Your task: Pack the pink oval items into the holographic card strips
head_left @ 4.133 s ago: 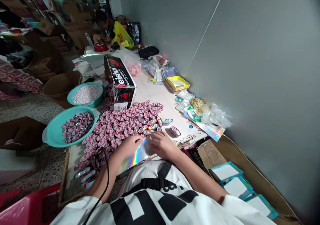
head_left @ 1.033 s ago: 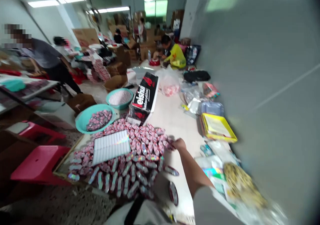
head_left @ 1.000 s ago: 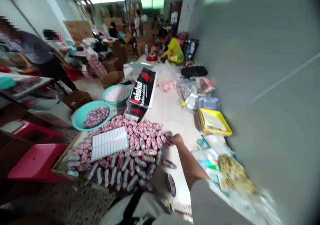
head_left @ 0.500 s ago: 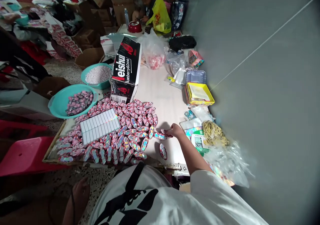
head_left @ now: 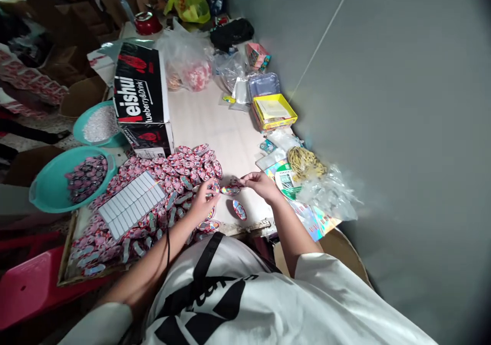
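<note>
Through the head camera I observe both bare hands over the near part of a white tabletop (head_left: 207,122). The right hand (head_left: 263,186) has thumb and fingertips pinched on a small dark-red patterned piece (head_left: 235,182); its far outline is unclear. Just below it lies an oval piece with a shiny multicoloured face (head_left: 230,191). The left hand (head_left: 201,202) is half curled at the right edge of a dense heap of pink-and-red oval pieces (head_left: 180,172), fingertips at one piece; I cannot tell whether they grip it. A separate red-rimmed oval piece (head_left: 239,210) lies between the hands, nearer the table's edge. A white rectangular sheet divided into narrow strips (head_left: 132,205) rests on the heap. Behind the heap I note a black cardboard box with white lettering (head_left: 151,86); to its left, two turquoise plastic basins (head_left: 44,184). At right, a bundle of yellow bands (head_left: 305,163) lies beside crumpled clear plastic (head_left: 333,194).
</note>
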`<action>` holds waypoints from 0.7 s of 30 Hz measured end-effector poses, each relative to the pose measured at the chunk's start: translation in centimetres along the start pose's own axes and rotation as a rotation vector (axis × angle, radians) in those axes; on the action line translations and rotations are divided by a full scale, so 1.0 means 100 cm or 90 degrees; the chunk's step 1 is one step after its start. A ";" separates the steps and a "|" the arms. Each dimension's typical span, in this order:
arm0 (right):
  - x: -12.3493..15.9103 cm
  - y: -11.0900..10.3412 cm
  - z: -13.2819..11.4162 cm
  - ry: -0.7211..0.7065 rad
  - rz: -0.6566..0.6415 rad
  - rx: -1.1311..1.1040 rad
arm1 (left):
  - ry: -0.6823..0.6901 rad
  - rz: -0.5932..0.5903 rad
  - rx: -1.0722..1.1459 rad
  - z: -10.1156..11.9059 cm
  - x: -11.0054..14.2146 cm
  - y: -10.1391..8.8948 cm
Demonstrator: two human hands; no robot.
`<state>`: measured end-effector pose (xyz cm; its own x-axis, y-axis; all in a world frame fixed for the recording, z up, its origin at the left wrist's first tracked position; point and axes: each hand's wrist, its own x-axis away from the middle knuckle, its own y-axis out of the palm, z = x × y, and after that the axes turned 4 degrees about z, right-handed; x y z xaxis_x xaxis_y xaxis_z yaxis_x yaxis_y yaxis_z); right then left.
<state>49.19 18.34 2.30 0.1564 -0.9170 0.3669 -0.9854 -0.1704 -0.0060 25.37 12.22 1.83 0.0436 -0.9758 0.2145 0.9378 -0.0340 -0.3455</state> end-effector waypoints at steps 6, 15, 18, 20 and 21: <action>0.016 -0.006 0.012 0.038 0.051 -0.057 | -0.176 -0.219 0.157 0.020 -0.066 0.047; 0.008 -0.012 0.037 0.097 0.138 -0.106 | -0.245 -0.232 0.107 0.003 -0.081 0.055; 0.000 -0.006 0.042 0.114 0.131 -0.125 | -0.246 -0.236 0.126 0.006 -0.082 0.055; -0.005 -0.003 0.043 0.124 0.117 -0.124 | -0.232 -0.237 0.123 0.005 -0.085 0.056; -0.008 -0.003 0.044 0.126 0.106 -0.121 | -0.226 -0.236 0.118 0.003 -0.086 0.057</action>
<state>49.62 17.51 -2.05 -0.0060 -0.8358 0.5490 -0.9942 0.0638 0.0862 30.45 20.54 -1.69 -0.2173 -0.7719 0.5975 0.9562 -0.2914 -0.0286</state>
